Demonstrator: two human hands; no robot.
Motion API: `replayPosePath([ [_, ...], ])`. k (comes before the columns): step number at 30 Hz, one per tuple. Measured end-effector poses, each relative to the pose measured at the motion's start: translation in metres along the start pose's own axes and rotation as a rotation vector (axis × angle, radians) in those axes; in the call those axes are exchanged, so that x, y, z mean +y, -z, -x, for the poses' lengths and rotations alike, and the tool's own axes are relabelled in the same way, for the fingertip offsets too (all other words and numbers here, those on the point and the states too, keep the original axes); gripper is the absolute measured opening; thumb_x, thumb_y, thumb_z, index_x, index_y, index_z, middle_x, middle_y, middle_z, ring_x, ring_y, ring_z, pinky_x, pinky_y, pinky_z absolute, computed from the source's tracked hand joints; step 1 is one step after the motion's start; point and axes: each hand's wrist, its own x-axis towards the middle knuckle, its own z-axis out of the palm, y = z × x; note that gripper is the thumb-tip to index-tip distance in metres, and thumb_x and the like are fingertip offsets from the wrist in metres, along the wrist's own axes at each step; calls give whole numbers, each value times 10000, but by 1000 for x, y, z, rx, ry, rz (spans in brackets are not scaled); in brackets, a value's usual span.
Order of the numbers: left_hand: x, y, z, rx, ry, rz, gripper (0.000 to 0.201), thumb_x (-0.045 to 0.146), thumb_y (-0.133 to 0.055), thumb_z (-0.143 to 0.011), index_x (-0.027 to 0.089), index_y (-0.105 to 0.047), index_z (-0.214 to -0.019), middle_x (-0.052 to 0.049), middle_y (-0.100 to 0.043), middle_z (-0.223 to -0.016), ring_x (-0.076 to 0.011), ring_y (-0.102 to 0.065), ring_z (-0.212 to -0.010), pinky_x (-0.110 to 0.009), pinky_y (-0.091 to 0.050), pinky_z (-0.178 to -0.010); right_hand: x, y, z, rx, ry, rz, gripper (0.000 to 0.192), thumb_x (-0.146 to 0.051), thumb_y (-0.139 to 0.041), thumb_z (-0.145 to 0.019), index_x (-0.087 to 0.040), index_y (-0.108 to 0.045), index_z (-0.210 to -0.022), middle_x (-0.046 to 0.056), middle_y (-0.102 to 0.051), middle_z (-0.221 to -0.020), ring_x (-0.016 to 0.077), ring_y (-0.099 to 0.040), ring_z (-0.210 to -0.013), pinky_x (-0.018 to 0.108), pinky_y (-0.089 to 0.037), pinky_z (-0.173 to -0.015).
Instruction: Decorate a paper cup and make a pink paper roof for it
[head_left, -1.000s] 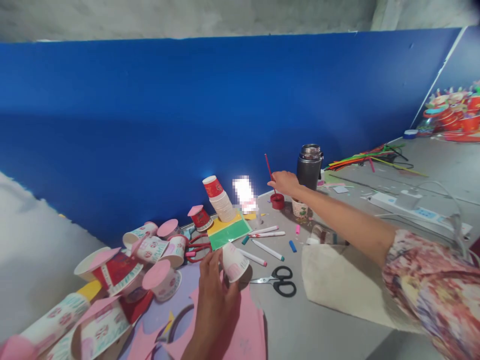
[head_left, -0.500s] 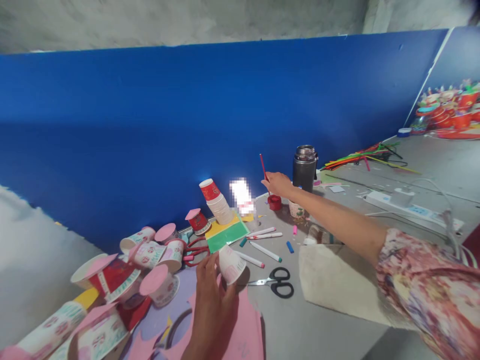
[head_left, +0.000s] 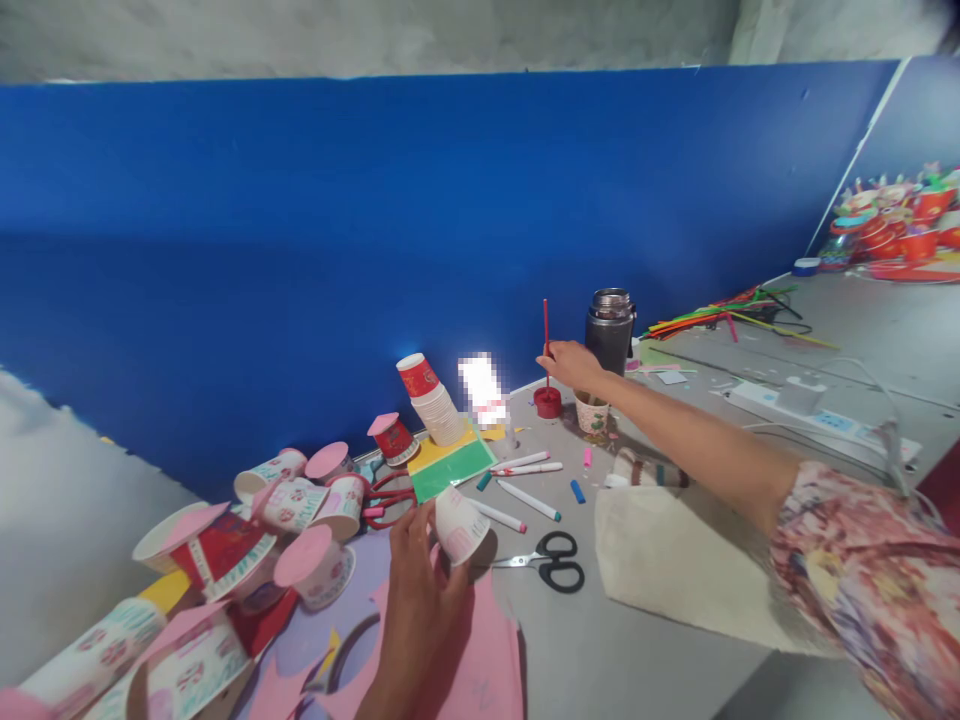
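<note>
My left hand point(head_left: 420, 590) is closed on a white paper cup point(head_left: 460, 524) with faint pink and green print, tilted above a sheet of pink paper point(head_left: 491, 650). Out to the right, my right hand point(head_left: 576, 366) pinches a thin red paintbrush point(head_left: 547, 325). The brush stands nearly upright, its lower end inside a small red pot point(head_left: 547, 404), so its tip is hidden. Just right of the pot is a printed paper cup point(head_left: 591, 412), partly behind my forearm. Black-handled scissors point(head_left: 553, 562) lie right of the held cup, near several markers point(head_left: 529, 500).
Paper cups with pink tops point(head_left: 313, 565) crowd the left side. A leaning stack of cups point(head_left: 435, 400) stands behind a green and yellow packet point(head_left: 456, 468). A dark flask point(head_left: 609, 330), a cream cloth point(head_left: 675, 550), a power strip point(head_left: 832, 420) and pipe cleaners point(head_left: 712, 315) lie rightward.
My right hand has moved slightly right, and the brush has gone from leaning left to nearly upright in the pot. My left hand and its cup have barely moved.
</note>
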Motion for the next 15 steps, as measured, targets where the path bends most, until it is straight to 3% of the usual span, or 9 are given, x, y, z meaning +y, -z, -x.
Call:
replayPosePath([
  [6, -4, -1, -2, 9, -18, -27, 619, 471, -697, -868, 205, -512, -1395, -177, -476, -1432, -398, -513, -1390, -572, -582, -1032, 2, -12, -5, 38, 24, -105, 375, -380, -677, -1018, -185, -642, -1336, 109, -667, -1342, 255, -692, -1123, 476, -609, -941],
  [11, -11, 0, -3, 1, -64, -84, 604, 448, -664, -884, 195, -491, -1405, -180, -490, -1417, -400, -513, -1388, -615, -535, -1084, 14, -2, -3, 60, 41, -160, 372, -381, -675, -1019, -184, -643, -1333, 108, -670, -1336, 254, -694, -1118, 475, -609, -940],
  [15, -9, -1, -1, -3, -57, -100, 567, 409, -629, -901, 193, -484, -1405, -177, -486, -1413, -391, -503, -1389, -641, -498, -1115, 24, 7, 2, -5, 74, -201, 367, -385, -675, -1019, -182, -649, -1324, 105, -673, -1330, 255, -695, -1115, 472, -610, -938],
])
